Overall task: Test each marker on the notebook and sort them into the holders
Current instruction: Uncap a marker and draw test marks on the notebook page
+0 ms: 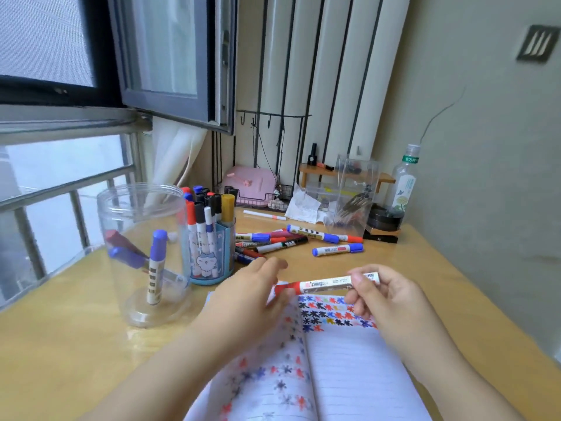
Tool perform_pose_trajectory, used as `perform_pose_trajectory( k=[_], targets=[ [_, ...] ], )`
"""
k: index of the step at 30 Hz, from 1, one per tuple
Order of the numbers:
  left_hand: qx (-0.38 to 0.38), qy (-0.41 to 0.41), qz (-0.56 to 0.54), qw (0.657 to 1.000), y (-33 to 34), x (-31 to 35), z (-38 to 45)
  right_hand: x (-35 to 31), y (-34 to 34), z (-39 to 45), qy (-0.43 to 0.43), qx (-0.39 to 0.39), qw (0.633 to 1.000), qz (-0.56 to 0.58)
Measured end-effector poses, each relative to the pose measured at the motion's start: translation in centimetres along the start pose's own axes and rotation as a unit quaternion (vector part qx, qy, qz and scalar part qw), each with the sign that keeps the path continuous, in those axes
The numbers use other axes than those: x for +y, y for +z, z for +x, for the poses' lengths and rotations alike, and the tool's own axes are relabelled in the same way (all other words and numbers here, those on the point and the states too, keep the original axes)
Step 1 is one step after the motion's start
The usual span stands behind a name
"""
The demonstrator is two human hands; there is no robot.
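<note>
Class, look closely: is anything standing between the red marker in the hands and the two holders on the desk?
Nothing visible blocks it. The red marker is above the notebook; bare desk separates it from the blue holder and clear jar.

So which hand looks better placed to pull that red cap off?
Probably the left hand: its fingers already sit at the red marker's cap end, while the right hand grips the barrel.

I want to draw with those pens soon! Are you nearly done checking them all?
About halfway. Done: rows of colored test marks fill the notebook, many markers stand in the blue holder, and a few sit in the clear jar. In hand: a red marker, the right hand gripping its barrel, the left hand at its cap. Left: the loose pile on the desk.
</note>
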State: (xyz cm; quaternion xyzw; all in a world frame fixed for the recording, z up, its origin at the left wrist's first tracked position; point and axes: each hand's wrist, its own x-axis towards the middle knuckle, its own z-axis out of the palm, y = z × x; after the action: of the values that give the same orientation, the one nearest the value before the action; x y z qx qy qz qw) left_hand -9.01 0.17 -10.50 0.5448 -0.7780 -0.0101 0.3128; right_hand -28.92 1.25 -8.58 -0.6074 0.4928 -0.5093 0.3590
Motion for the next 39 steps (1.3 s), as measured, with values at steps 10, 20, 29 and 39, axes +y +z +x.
perform_pose_trajectory(
  k=[10,20,29,39],
  targets=[
    [0.079,-0.192,-0.404,0.891,-7.3,-0.6,-5.5,-6.2,5.1,-2.4,0.024,-0.088,0.979,0.183],
    [0.093,-0.14,-0.273,0.947,-10.1,-3.2,-9.5,-7.6,11.4,-4.4,-0.11,-0.17,0.968,-0.147],
    [0.15,-0.106,-0.096,0.978,-13.6,-4.8,-9.6,-17.1,14.4,-0.9,-0.306,-0.096,0.919,-0.227],
    [0.121,-0.133,-0.03,0.983,-14.9,-6.5,-10.1,-17.1,19.2,5.1,-0.258,-0.101,0.889,-0.365]
  ],
)
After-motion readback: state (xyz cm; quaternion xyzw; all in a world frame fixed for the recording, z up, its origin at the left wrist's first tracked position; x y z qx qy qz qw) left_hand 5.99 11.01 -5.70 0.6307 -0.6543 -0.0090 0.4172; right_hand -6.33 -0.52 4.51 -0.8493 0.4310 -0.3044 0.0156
